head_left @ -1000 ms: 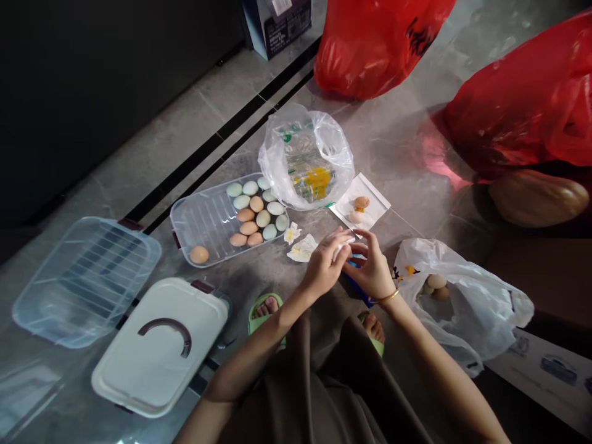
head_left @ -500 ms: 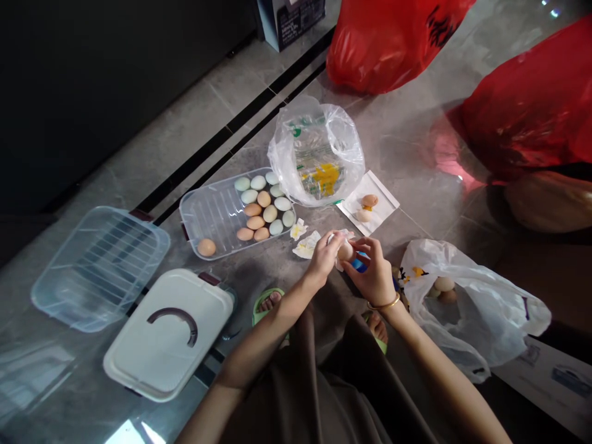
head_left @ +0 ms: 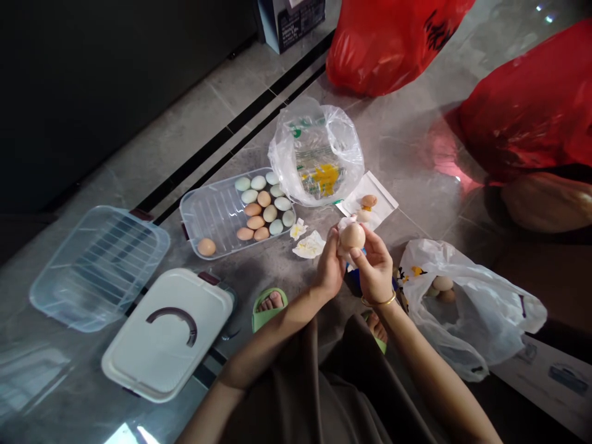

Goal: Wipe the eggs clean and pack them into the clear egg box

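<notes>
A light brown egg (head_left: 353,236) is up between my two hands. My right hand (head_left: 377,271) grips it, thumb on the near side and fingers behind. My left hand (head_left: 330,271) is closed around a crumpled white tissue (head_left: 345,224) pressed to the egg's left side; some of those fingers are hidden. To the left, a clear plastic container (head_left: 210,213) holds several brown and pale green eggs, most of them at its right end. On the right, a white plastic bag (head_left: 483,308) lies open with a few eggs (head_left: 443,283) inside.
A clear bag (head_left: 319,160) with yellow smears stands ahead. Beside it, broken brown shell (head_left: 369,201) lies on a white sheet (head_left: 382,209). Stained tissues (head_left: 309,245), a white lid (head_left: 161,354) and another clear container (head_left: 99,265) are on the floor. Red bags (head_left: 393,49) stand farther off.
The egg has turned and risen slightly in my hands, showing more of its surface. My right thumb has moved to its near side, and my left hand has shifted lower around the tissue.
</notes>
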`<act>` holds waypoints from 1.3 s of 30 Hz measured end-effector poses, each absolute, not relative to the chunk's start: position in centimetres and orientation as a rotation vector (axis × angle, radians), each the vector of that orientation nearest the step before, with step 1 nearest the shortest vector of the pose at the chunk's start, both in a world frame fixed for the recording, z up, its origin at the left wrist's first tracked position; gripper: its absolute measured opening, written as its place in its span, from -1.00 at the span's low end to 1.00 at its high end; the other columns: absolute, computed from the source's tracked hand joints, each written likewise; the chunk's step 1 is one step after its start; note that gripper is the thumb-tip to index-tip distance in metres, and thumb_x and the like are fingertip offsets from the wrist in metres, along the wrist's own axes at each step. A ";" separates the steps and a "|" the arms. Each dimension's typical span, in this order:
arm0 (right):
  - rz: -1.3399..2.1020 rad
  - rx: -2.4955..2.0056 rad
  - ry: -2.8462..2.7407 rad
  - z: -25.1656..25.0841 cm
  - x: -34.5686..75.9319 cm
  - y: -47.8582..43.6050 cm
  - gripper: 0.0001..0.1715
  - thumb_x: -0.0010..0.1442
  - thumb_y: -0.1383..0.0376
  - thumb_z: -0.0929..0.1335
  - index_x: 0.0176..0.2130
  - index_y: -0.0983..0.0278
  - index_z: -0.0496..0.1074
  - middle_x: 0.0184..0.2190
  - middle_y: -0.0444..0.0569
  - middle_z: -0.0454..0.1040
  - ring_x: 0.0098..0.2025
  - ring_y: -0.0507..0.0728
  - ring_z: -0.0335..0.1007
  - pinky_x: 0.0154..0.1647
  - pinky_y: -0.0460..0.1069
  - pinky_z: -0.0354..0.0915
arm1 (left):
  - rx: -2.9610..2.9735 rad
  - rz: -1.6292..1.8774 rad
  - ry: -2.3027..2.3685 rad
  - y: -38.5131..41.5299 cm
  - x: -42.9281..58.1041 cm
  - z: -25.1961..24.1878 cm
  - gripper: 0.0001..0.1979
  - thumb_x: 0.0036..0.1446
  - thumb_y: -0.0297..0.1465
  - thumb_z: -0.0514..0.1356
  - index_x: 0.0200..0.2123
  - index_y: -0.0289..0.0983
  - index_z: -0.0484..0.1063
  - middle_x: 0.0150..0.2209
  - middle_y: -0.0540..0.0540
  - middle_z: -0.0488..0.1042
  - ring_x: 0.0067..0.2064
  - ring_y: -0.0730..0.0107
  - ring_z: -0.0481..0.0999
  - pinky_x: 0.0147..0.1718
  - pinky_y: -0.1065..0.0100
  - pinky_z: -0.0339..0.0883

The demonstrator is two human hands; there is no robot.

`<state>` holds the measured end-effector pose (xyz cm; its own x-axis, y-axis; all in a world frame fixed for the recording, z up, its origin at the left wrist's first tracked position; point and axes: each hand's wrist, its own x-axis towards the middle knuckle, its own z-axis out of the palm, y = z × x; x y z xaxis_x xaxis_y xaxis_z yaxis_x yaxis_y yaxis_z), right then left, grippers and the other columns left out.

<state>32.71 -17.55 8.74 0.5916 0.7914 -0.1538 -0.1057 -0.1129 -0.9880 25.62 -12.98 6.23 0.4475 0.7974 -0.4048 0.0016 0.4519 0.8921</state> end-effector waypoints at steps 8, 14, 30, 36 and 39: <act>1.102 -1.314 -0.250 9.3 34.6 -18.1 -0.46 -0.03 0.14 0.53 -0.02 0.12 0.51 -0.01 -0.06 0.53 0.04 0.21 0.44 0.08 0.11 0.37 | 1.904 0.824 0.641 -9.1 22.6 8.3 -0.37 0.23 -0.23 0.15 0.33 -0.08 0.05 0.30 -0.12 0.17 0.32 0.11 0.13 0.29 0.00 0.00; 1.037 -1.305 -0.387 10.4 34.9 -17.8 -0.32 -0.01 0.20 0.53 0.11 0.02 0.39 0.23 -0.10 0.30 0.27 0.21 0.19 0.19 0.11 0.28 | 1.980 0.807 0.629 -8.4 22.5 9.4 -0.45 0.11 -0.24 0.30 0.15 -0.21 0.31 0.01 -0.17 0.45 0.06 0.22 0.41 0.08 0.20 0.30; 1.088 -1.215 0.085 9.7 33.6 -17.8 -0.57 0.21 -0.04 0.30 -0.12 0.17 0.51 0.01 -0.10 0.50 0.08 0.17 0.40 0.03 0.06 0.40 | 2.116 0.851 0.736 -10.0 22.5 8.5 -0.45 0.12 -0.23 0.30 0.16 -0.21 0.31 -0.10 -0.13 0.44 -0.04 0.28 0.47 -0.01 0.26 0.38; 0.747 -1.451 -0.342 9.6 33.0 -18.3 -0.75 0.23 0.08 0.35 -0.14 0.13 0.48 -0.02 -0.07 0.49 -0.04 0.11 0.44 0.01 0.04 0.35 | 2.072 0.785 0.783 -11.1 23.1 8.8 -0.47 0.13 -0.29 0.29 0.16 -0.23 0.30 -0.10 -0.14 0.45 -0.07 0.30 0.51 -0.07 0.32 0.43; 0.755 -1.552 -0.482 9.8 33.0 -18.1 -0.58 0.22 0.14 0.36 0.08 0.08 0.36 -0.03 -0.07 0.49 -0.04 0.10 0.43 0.01 0.04 0.33 | 2.100 0.793 0.767 -11.3 23.2 9.2 -0.48 0.14 -0.33 0.28 0.16 -0.25 0.28 -0.09 -0.16 0.44 -0.06 0.30 0.51 -0.07 0.34 0.44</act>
